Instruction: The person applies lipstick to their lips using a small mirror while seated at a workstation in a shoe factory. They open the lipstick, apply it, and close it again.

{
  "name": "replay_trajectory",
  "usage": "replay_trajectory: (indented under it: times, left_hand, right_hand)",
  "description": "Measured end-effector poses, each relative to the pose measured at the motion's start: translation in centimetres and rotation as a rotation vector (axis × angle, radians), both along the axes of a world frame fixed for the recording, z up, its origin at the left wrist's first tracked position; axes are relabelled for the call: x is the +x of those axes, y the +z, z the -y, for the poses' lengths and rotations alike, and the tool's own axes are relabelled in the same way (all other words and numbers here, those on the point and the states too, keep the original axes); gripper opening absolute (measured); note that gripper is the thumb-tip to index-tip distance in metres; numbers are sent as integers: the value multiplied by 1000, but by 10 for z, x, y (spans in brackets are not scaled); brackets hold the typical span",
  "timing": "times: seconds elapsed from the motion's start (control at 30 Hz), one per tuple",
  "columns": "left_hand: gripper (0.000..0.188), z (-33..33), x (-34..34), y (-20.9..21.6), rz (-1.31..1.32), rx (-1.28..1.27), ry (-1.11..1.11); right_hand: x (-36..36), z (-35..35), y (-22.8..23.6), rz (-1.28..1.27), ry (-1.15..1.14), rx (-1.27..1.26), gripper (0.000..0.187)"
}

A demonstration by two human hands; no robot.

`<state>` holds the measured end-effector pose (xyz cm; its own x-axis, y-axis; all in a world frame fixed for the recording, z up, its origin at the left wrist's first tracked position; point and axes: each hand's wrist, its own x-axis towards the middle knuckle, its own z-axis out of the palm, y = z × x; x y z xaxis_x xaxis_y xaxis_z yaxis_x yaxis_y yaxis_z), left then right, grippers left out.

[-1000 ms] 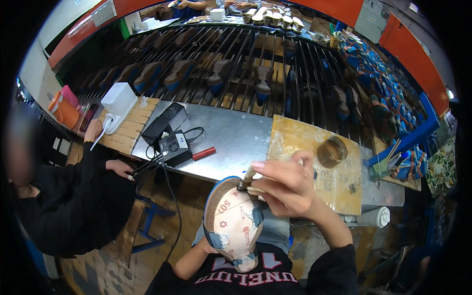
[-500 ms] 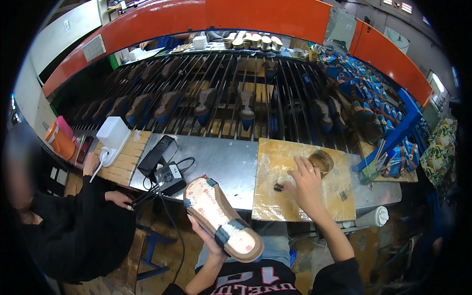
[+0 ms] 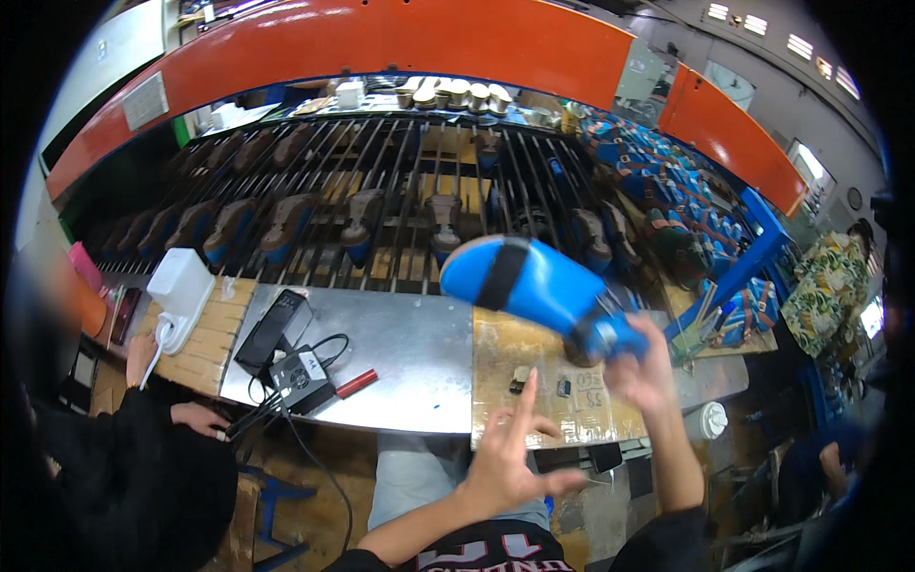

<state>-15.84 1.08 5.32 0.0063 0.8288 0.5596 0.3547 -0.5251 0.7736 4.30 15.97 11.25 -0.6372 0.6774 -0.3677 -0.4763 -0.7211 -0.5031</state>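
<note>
A blue shoe last [image 3: 558, 286] with a dark strap across it hangs tilted over the bench, a thin brown sole edge along its side. My right hand [image 3: 643, 377] grips its narrower end at the right. My left hand [image 3: 510, 458] holds nothing, fingers apart and index finger stretched out, over the near edge of a yellowish work board [image 3: 610, 419]. Close to that fingertip lies a small dark-and-tan piece [image 3: 520, 379]; a small dark piece [image 3: 564, 386] lies to its right. The last partly hides a round tin [image 3: 579, 353].
A metal bench [image 3: 381, 334] holds a black power adapter [image 3: 300, 374], a red stick [image 3: 356, 384] and cables. Beyond it, a rack of bars [image 3: 400, 257] carries several shoe lasts. Blue sandals crowd the right [image 3: 667, 172]. A person in black [image 3: 143, 467] is at the left.
The last has passed from my left hand to my right and turned over, from insole side to blue side. My left hand is now empty. The red stick has come into view.
</note>
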Motion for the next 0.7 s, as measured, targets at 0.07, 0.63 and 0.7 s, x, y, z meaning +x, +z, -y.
replay_trajectory:
  times: [0.07, 0.63, 0.7]
  left_hand:
    - [90, -18, -7, -17, -10, -14, 154]
    - [24, -51, -25, -105, -406, 193, 540]
    - [24, -50, -26, -103, -434, 227, 548]
  right_hand:
    - [-14, -62, 11, 344, -86, 220, 26]
    - [24, -292, -115, 2217, -54, 1555, 53]
    - [58, -315, -132, 2286, 79, 1296, 76]
